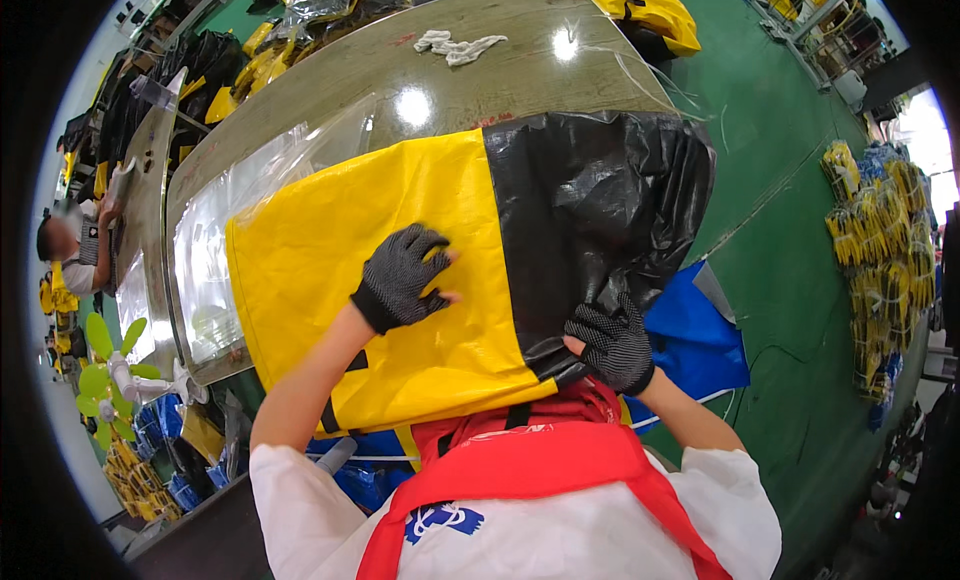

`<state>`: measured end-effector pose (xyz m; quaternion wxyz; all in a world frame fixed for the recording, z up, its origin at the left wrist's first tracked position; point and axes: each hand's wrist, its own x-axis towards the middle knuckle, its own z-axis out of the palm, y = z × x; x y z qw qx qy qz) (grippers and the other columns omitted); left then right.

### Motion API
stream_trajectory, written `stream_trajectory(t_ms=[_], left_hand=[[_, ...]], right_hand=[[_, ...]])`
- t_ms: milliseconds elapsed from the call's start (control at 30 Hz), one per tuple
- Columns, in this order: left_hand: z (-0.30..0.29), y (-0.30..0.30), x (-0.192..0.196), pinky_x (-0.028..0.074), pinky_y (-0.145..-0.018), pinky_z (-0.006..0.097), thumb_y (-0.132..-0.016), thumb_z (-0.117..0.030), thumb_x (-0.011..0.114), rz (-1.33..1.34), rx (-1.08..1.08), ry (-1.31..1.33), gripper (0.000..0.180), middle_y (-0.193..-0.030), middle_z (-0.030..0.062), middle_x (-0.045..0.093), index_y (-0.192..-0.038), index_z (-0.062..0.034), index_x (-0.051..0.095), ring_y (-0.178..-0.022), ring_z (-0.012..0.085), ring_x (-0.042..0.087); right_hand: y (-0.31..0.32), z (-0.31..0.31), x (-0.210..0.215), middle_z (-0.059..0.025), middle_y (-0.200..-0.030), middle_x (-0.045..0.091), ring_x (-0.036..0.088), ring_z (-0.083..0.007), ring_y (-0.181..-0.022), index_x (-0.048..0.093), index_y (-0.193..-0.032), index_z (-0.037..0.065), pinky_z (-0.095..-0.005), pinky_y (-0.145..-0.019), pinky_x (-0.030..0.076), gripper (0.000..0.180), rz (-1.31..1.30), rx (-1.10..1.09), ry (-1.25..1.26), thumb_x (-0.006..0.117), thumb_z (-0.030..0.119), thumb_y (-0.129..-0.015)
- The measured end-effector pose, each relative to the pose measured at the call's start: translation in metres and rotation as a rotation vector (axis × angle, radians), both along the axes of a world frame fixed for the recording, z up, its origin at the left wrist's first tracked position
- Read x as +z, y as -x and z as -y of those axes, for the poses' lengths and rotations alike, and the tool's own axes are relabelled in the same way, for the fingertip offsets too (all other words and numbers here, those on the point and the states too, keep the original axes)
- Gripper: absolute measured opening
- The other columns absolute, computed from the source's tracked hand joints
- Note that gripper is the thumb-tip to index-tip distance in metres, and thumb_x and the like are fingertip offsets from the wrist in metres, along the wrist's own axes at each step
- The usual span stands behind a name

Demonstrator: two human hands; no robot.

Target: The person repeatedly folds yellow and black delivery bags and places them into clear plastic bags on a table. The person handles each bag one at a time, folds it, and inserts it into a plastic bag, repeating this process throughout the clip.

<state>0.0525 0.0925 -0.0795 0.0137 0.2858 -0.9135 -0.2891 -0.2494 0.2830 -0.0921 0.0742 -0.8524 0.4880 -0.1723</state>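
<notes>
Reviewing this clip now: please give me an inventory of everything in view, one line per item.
Glossy piece: one, yellow and black, before the person
Tables: at least two, greyish brown, centre and left
Clear plastic sheets: uncountable, transparent, left on the tables
Crumpled cloth: seemingly one, white, far side of the table
Piled goods: uncountable, mainly yellow and black, far edge
Bundles: many, yellow and blue, right
Blue material: uncountable, blue, beside the right hand
Fan: one, green blades, lower left
Floor: one, green, right
Co-worker: one, pale sleeve, far left
Apron: one, red, lower centre
Left hand: one, dark glove, over yellow
Right hand: one, dark glove, at the black part's near edge
</notes>
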Motion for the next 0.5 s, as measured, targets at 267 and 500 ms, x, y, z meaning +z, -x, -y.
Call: stream_trajectory(t_ms=[267, 500], left_hand=[[0.015, 0.057, -0.055, 0.021, -0.103, 0.057, -0.087, -0.045, 0.044, -0.025, -0.543, 0.623, 0.056, -0.137, 0.0146, 0.037, -0.136, -0.0186, 0.034, -0.126, 0.0344, 0.034], [-0.022, -0.177, -0.042, 0.028, -0.103, 0.051, -0.088, -0.046, 0.043, -0.184, 0.287, -0.597, 0.057, -0.136, 0.0145, 0.039, -0.135, -0.0144, 0.034, -0.124, 0.0320, 0.038]], right_hand=[[0.010, 0.217, 0.100, -0.0174, -0.088, 0.064, 0.062, -0.0337, -0.082, 0.066, -0.090, 0.009, -0.0408, -0.071, 0.049, 0.029, -0.190, -0.108, -0.353, 0.050, 0.033, -0.084], [0.075, 0.257, 0.010, -0.0180, -0.105, 0.062, 0.059, -0.0340, -0.096, 0.061, -0.108, 0.006, -0.0339, -0.086, 0.044, 0.038, 0.251, -0.097, -0.639, 0.056, 0.036, -0.084]])
